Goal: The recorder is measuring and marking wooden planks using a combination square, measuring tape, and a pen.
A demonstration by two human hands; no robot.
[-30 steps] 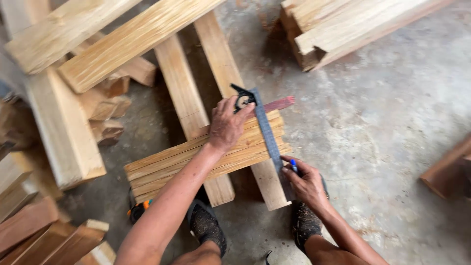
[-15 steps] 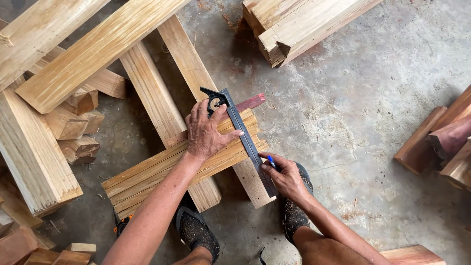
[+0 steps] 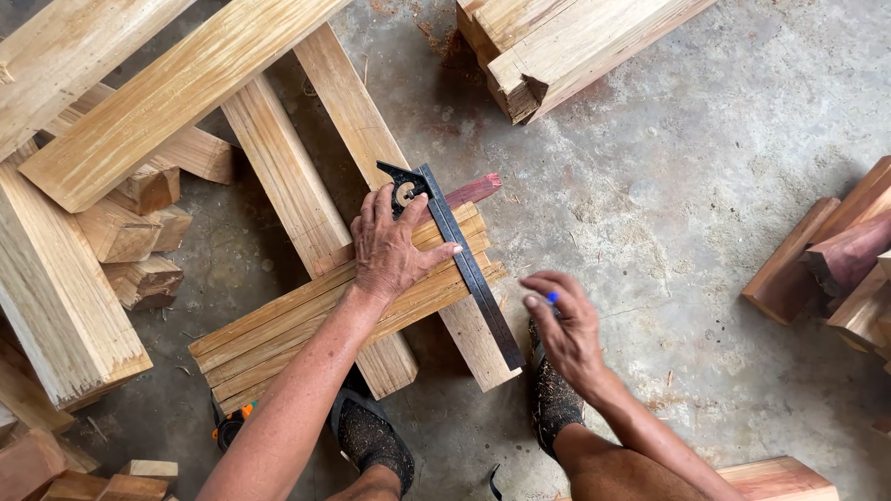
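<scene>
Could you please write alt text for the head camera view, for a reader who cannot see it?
A person's left hand presses a combination square onto a bundle of wooden strips lying across two planks. The right hand holds a blue pen near the blade's end.

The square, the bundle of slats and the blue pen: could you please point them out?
square [image 3: 469, 269], head view, on the ruler blade.
bundle of slats [image 3: 278, 334], head view, top face.
blue pen [image 3: 552, 298], head view, tip showing.

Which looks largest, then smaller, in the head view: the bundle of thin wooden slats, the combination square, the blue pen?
1. Bundle of thin wooden slats, the largest by far.
2. Combination square, under the left hand.
3. Blue pen, only a tip showing in the right hand, so its full size is hidden.
</scene>
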